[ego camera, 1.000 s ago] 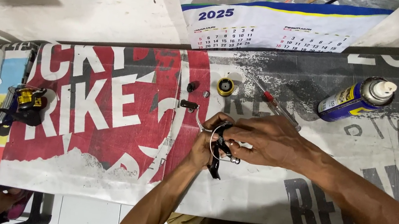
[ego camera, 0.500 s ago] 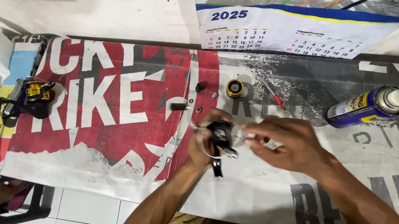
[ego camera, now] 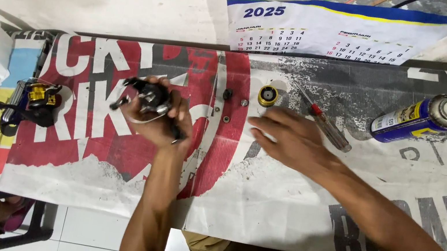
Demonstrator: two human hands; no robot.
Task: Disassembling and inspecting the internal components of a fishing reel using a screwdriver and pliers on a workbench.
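The left hand (ego camera: pixel 159 115) is lifted a little over the red and white printed mat (ego camera: pixel 86 147), its fingers wrapped tight around a small black and silver metal fishing reel (ego camera: pixel 146 97). The fingers hide much of the reel. The right hand (ego camera: pixel 286 137) lies flat and spread, holding nothing, just below a small gold round cap (ego camera: pixel 267 95).

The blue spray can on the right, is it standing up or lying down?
Lying down. The blue spray can rests on its side on the printed banner, its white nozzle pointing right.
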